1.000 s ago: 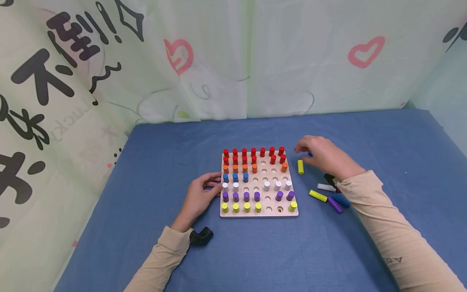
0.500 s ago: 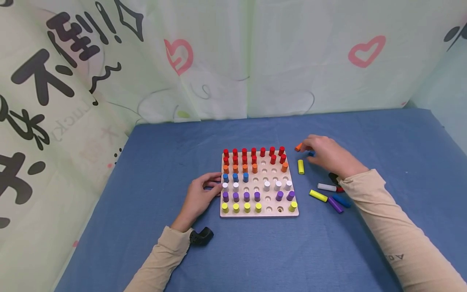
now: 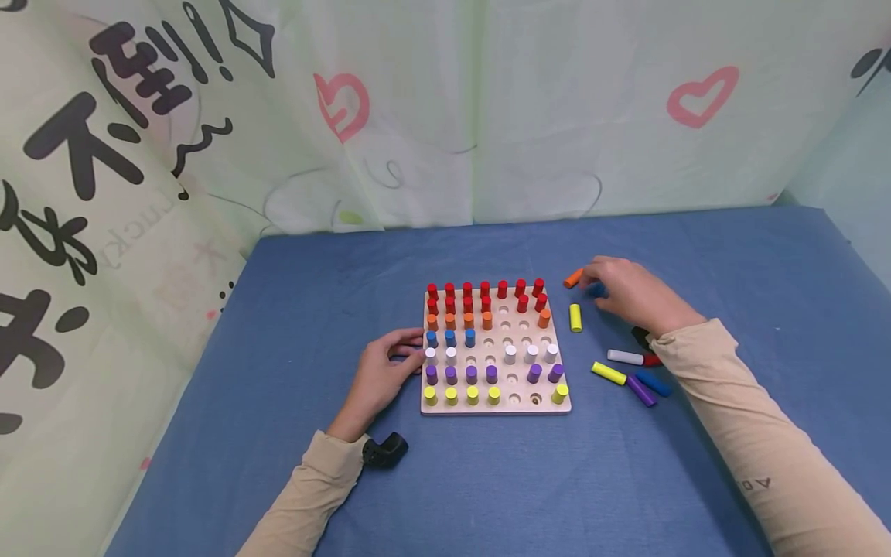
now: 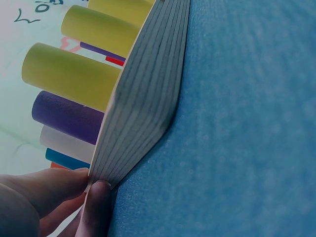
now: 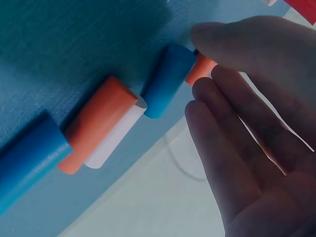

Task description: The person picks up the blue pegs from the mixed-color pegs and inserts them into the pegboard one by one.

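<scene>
Head: wide cloth [image 3: 515, 487] around pegboard edges [image 3: 496, 411]

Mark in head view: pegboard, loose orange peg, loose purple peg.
Pegboard [image 3: 462, 409]: head view, bare strip along near edge.
Loose orange peg [image 3: 573, 278]: head view, middle of its side.
Loose purple peg [image 3: 640, 391]: head view, middle of its side.

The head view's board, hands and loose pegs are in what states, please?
Board: partly filled.
Left hand: touching board.
Right hand: fingers relaxed.
Orange peg: lying.
Blue pegs: lying, one partly covered.
Yellow pegs: lying.
White peg: lying.
Purple peg: lying.
Red peg: lying, partly covered.
</scene>
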Tool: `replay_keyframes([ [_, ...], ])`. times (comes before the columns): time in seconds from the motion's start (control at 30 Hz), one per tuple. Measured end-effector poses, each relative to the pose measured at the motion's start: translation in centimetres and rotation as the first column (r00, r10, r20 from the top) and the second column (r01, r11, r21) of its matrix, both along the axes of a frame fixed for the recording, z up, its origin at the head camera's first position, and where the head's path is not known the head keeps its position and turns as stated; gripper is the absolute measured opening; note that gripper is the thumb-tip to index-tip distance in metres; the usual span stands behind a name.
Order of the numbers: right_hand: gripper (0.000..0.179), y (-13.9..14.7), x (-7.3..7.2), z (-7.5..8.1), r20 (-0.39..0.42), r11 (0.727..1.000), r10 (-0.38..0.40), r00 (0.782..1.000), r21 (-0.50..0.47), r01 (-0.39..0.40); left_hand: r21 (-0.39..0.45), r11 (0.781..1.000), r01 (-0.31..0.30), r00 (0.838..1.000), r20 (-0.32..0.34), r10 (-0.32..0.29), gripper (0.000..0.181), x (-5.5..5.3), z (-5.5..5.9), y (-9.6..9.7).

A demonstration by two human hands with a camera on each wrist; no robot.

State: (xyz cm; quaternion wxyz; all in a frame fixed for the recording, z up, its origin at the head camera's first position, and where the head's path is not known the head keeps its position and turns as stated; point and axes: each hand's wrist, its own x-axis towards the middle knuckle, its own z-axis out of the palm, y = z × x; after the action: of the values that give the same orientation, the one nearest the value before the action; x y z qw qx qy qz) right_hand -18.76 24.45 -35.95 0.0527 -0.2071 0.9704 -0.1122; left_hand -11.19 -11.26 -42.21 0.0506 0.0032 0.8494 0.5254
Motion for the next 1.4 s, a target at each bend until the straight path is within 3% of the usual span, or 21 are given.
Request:
replay_keyframes([
  [1.0, 0.019, 0.6, -1.0, -0.7, 0.051, 0.997, -0.017, 0.999, 0.080, 0.013, 0.020, 1.000, 0.001, 1.000, 0.011, -0.001, 0.037, 0.0, 0.1, 0.0],
  [1.4, 0.015, 0.6, -1.1, -0.9, 0.019, 0.997, -0.006, 1.000, 0.082, 0.005, 0.011, 1.000, 0.006, 1.000, -0.008, -0.006, 0.036, -0.1, 0.1, 0.0],
])
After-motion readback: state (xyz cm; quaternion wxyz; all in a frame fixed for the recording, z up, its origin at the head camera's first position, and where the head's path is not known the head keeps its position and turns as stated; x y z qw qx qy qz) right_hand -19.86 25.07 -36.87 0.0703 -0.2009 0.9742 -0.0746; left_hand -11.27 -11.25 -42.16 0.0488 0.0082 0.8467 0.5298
